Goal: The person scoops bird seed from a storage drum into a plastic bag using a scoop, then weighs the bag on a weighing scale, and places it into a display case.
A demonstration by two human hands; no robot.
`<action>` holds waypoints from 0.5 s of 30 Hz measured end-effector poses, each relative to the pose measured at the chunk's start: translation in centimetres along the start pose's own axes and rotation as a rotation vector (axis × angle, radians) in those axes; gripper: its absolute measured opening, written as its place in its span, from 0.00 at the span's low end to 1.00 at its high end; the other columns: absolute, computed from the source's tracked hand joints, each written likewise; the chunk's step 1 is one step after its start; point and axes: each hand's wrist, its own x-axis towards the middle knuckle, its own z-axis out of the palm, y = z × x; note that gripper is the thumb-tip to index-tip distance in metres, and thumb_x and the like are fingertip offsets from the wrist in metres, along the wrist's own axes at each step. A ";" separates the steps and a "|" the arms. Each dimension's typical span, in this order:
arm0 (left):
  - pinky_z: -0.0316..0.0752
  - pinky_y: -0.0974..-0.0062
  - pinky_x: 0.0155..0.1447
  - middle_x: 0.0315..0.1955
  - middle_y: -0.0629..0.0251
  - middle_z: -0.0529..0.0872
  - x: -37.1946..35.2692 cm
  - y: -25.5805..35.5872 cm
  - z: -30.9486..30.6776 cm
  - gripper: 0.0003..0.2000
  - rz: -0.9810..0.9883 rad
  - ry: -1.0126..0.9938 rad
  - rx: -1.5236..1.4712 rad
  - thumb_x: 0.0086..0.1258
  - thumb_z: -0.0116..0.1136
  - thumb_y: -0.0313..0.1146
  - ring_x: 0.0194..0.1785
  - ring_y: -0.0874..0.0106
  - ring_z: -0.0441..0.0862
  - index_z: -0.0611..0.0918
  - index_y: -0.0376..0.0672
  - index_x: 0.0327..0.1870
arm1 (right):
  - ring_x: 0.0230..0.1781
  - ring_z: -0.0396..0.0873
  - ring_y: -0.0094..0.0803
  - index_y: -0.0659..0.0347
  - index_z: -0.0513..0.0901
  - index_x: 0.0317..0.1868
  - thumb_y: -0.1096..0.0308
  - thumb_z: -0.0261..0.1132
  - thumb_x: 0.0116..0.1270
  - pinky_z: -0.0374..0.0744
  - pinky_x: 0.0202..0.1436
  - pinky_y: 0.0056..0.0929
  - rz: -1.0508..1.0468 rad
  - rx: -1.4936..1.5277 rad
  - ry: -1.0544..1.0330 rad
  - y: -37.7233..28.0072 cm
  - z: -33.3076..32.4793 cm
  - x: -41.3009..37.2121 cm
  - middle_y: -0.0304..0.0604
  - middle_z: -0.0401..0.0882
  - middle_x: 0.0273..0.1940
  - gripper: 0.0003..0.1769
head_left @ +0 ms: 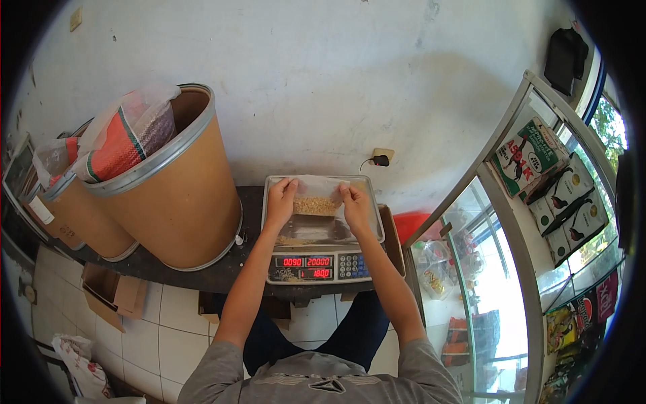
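Note:
A clear plastic bag [315,205] with pale yellow grains at its bottom is stretched between my two hands, over the metal pan of a digital scale [336,233]. My left hand [281,199] pinches the bag's upper left corner. The upper right corner is gripped by my right hand [355,204], thumb and fingers closed on the plastic. Red digits glow on the scale's display [306,267], the top left one reading 0.090. To the right of it sits a keypad [350,265]. Loose grains [291,240] lie on the pan's front left part.
Left of the scale stands a large brown drum [182,202] with a red-and-white sack [121,151] in its mouth. A glass display case [481,209] with packets rises at the right. Behind the scale is a wall socket [382,157] with a black plug. An open cardboard box [116,293] lies below.

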 end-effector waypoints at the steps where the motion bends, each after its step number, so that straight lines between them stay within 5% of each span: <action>1: 0.61 0.77 0.28 0.17 0.72 0.74 -0.2 -0.6 -0.3 0.15 -0.003 0.002 0.001 0.74 0.50 0.36 0.23 0.83 0.65 0.82 0.35 0.32 | 0.30 0.76 0.19 0.69 0.83 0.34 0.60 0.57 0.74 0.73 0.36 0.21 -0.014 -0.030 -0.007 0.3 -0.1 0.0 0.38 0.83 0.28 0.19; 9: 0.71 0.73 0.34 0.21 0.59 0.83 -2.5 -3.3 -2.8 0.17 -0.099 -0.234 0.150 0.74 0.48 0.36 0.27 0.73 0.79 0.81 0.31 0.30 | 0.23 0.76 0.20 0.71 0.82 0.31 0.63 0.60 0.70 0.73 0.29 0.23 0.029 -0.171 -0.049 1.9 -1.0 -2.8 0.39 0.81 0.22 0.17; 15: 0.69 0.72 0.33 0.20 0.59 0.79 -3.5 -1.9 -2.8 0.16 -0.042 -0.188 0.256 0.75 0.47 0.37 0.25 0.71 0.76 0.80 0.31 0.33 | 0.25 0.72 0.17 0.69 0.84 0.33 0.61 0.61 0.71 0.70 0.30 0.20 -0.018 -0.217 0.016 1.9 -1.0 -3.9 0.35 0.79 0.23 0.17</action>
